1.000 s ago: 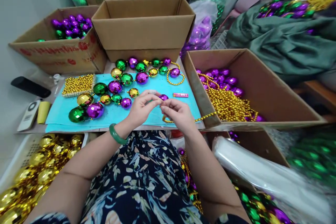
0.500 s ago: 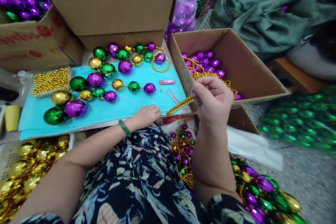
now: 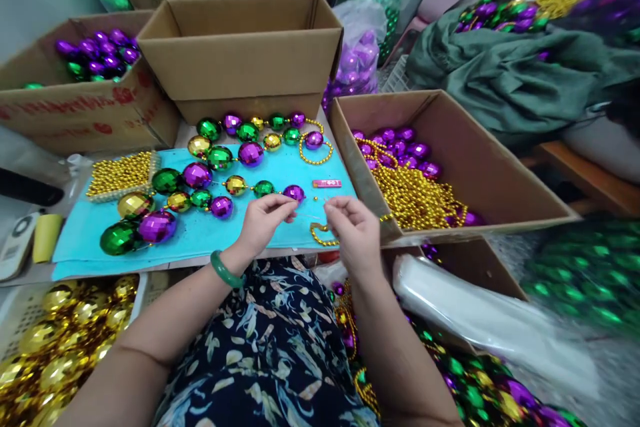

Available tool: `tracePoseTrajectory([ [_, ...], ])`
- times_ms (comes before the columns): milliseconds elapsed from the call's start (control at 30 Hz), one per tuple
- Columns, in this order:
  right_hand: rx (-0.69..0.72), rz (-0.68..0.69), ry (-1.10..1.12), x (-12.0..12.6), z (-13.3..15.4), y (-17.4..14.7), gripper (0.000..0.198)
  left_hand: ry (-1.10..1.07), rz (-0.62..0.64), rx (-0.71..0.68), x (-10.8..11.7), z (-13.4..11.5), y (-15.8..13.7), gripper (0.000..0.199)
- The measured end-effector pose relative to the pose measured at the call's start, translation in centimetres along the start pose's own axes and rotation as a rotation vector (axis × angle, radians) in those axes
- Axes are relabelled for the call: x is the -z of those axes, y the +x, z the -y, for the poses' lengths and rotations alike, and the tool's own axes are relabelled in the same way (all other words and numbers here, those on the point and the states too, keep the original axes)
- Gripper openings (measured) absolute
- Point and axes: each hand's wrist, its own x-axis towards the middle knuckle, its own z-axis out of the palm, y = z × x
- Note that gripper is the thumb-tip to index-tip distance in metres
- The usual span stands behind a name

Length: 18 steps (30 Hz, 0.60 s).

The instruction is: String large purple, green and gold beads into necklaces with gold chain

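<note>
My left hand, with a green bangle at the wrist, is closed in a pinch on a thin pale thread above the blue cloth. Opposite it, my right hand pinches too, the thread running toward its fingertips. A strand of small gold beads curves on the cloth just left of my right hand; whether the fingers also grip it is hidden. Large faceted purple, green and gold beads lie strung in rows to the left. A small pink packet lies beyond my hands.
An open carton on the right contains gold bead strands and purple beads. Two more cartons stand at the back, one a tall brown box. A tray of small gold beads sits left. White plastic wrap lies lower right.
My right hand has moved left and down from the carton's edge, and its gold strand has come with it. My left hand has risen off the cloth's edge into a pinch. The view has shifted.
</note>
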Motion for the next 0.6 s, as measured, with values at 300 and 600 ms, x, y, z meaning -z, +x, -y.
tracePoseTrajectory([
  [300,-0.129,0.128,0.128,-4.1,-1.6,-0.9,0.017,-0.442,-0.025,0.248,0.5,-2.8,-0.7,0.022],
  [600,-0.105,0.183,0.038,-4.0,-1.2,-1.1,0.015,-0.484,0.054,0.37,1.2,-2.2,-0.3,0.02],
])
